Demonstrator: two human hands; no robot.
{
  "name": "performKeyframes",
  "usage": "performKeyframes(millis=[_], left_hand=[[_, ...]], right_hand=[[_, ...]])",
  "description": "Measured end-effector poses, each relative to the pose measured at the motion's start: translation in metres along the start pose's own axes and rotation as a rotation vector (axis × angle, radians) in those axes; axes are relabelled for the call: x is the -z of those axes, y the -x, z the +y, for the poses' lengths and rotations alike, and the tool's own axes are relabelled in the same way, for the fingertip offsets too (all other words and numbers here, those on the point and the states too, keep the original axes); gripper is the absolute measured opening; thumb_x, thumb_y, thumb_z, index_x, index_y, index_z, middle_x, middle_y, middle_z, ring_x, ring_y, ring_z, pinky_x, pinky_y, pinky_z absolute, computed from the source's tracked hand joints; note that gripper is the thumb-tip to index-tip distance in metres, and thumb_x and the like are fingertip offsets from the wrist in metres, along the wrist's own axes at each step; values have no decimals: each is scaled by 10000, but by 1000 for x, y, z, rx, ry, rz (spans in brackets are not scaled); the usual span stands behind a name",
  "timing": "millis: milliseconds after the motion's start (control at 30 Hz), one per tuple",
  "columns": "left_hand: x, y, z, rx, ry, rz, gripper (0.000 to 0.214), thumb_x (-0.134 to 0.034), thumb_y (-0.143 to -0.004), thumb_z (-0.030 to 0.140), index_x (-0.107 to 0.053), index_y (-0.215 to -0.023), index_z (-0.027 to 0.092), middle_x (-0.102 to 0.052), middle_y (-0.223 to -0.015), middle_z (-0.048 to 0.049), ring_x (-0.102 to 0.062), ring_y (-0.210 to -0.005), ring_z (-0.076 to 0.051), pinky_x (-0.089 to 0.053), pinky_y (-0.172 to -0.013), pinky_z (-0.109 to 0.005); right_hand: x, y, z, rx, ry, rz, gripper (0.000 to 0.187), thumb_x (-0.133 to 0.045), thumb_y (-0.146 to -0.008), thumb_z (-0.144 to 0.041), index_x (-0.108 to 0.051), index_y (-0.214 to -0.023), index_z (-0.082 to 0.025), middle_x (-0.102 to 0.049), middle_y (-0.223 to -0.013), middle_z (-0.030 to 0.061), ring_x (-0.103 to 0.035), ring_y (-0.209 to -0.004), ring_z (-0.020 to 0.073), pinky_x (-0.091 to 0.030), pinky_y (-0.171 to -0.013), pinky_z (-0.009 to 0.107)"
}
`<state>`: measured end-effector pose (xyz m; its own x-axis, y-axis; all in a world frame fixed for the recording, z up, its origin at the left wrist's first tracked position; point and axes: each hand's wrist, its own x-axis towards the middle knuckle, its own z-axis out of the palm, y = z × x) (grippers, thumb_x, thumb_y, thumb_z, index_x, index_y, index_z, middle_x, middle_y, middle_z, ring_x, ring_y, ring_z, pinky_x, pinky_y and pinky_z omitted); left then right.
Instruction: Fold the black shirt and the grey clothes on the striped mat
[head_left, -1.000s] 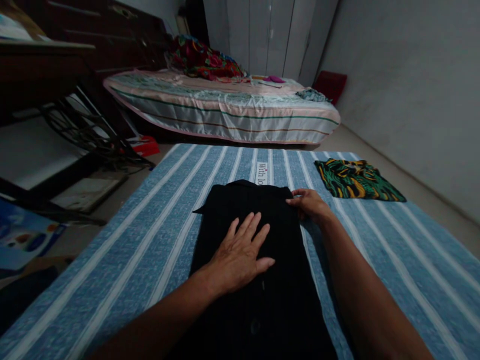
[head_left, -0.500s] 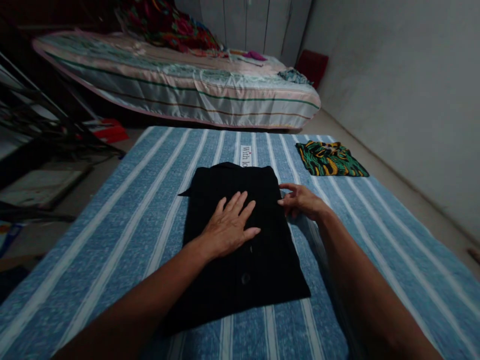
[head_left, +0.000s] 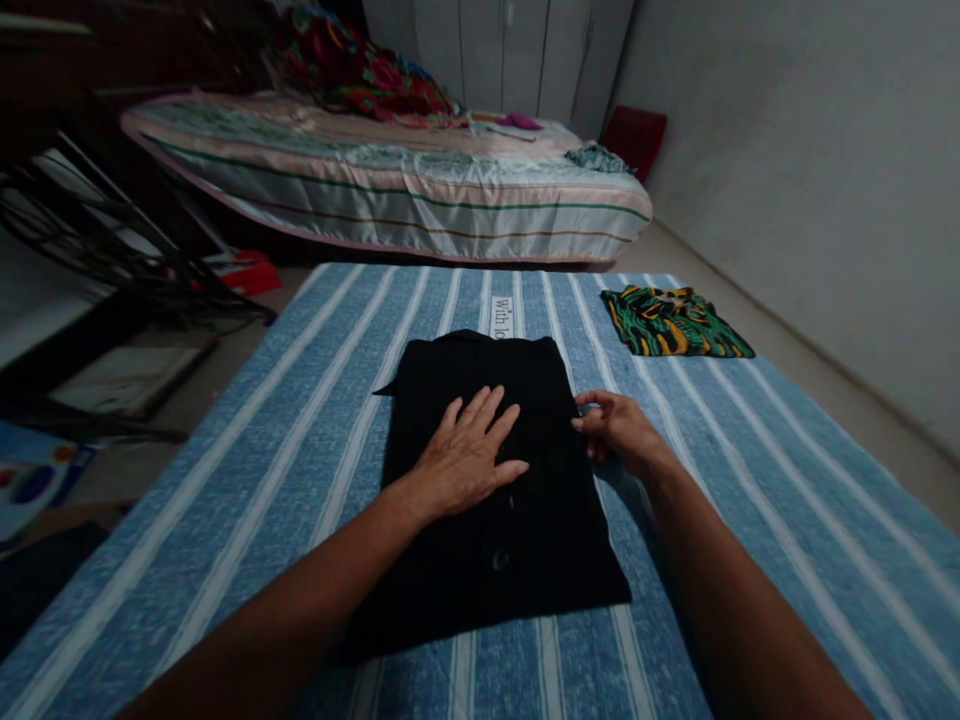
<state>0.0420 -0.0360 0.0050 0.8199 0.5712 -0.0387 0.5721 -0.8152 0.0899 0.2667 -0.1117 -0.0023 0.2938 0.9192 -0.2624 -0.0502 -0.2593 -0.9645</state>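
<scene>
Black shirt (head_left: 480, 500) lies lengthwise, collar away; both hands on it.

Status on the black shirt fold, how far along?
Done: green patterned garment lies folded on the striped sheet; black shirt is already folded to a rectangle, buttons up. In hand: left hand presses it flat, right hand pinches its right edge. Left, probably: folding its length down to a compact stack.
</scene>
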Motion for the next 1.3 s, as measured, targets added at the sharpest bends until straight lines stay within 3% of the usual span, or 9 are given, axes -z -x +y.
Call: performKeyframes(millis=[367,567,767,1033,1200,1300], left_hand=[[7,9,5,69,61,-71,736,-483,-840,579,-273,-1452,227,-128,-1550,-134,-62,-1423,-321,-104,-1116,-532],[5,12,4,59,103,-73,750,-392,-851,648,-255,-1458,229,-103,-1551,-147,-39,-1423,-322,-86,-1112,-546],[-1,15,3,50,116,-56,754,-355,-857,667,-228,-1464,239,-85,-1555,-142,-10,-1424,-322,-66,-1110,-561],[0,18,2,46,147,-31,749,-359,-856,668,-245,-1459,238,-78,-1550,-155,-9,-1423,-318,-81,-1113,-569],[6,17,4,56,140,-41,743,-438,-848,625,-243,-1459,250,-75,-1554,-135,-29,-1422,-325,-90,-1113,-580],[9,17,6,54,131,-55,719,-466,-853,586,-264,-1453,245,-88,-1551,-137,-37,-1421,-328,-97,-1109,-591]], right_hand=[[-2,-4,9,-31,69,-31,435,-721,-564,-331,-498,-907,-183,-468,-422,-112,-470,-300,105,-304,-283,168],[-1,-6,12,-93,47,-52,422,-739,-607,-396,-523,-901,-183,-488,-457,-96,-493,-317,100,-293,-289,162],[-7,-33,-2,-90,95,29,423,-646,-682,-554,-452,-579,-192,-431,-394,-67,-450,-283,90,-245,-271,168],[-22,-86,-11,-90,37,67,331,-679,-658,-423,-466,-552,-193,-416,-371,-67,-329,-271,64,-199,-288,187],[-22,-89,-11,-24,4,155,330,-736,-568,-374,-456,-568,-198,-446,-409,-71,-366,-335,61,-267,-331,183],[-17,-85,-14,1,18,180,341,-745,-552,-375,-452,-556,-200,-435,-404,-71,-355,-335,62,-242,-323,187]])
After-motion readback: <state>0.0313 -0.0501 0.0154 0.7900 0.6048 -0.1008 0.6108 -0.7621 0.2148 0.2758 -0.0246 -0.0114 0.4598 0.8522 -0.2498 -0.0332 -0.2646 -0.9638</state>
